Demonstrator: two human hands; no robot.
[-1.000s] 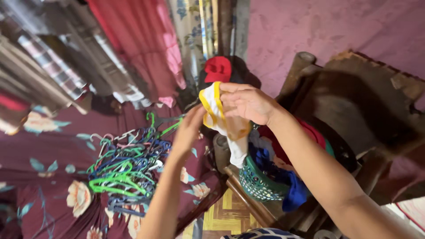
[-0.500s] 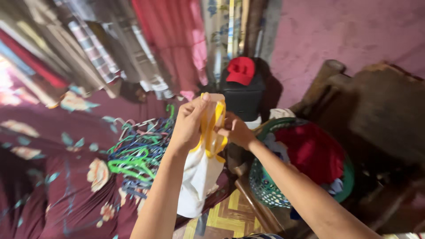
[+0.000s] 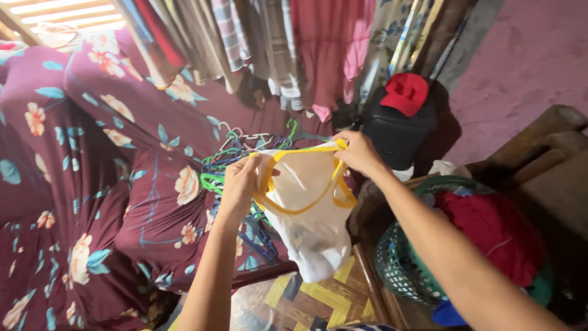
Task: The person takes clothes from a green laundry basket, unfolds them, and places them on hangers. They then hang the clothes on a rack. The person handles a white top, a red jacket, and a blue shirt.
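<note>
Nearest the camera, two bare forearms are reaching up into view over a yellow-and-brown patterned floor. The left hand is pinching one shoulder strap of a small white sleeveless garment with yellow trim, and the right hand is gripping the opposite strap, so both hands are closed on the cloth and are stretching its top edge open between them. The garment is hanging in the air, its lower body drooping free above the floor and the wooden edge of the bed, touching neither as far as can be told. By the look of it, the piece is being spread and straightened: it is already out and held open, but no hanger is inside it and it is not on the rail. To the right, a green woven plastic laundry basket is sitting low, holding a red cloth and other crumpled pieces, so more items appear to be waiting. Just behind the garment, a tangled heap of green, blue and white plastic hangers is lying on a maroon floral bedsheet; their hooks are interlocking, which could make drawing one out awkward. Farther back, a black boxy container is carrying a red cap, and a row of hanging clothes is filling the far wall.
</note>
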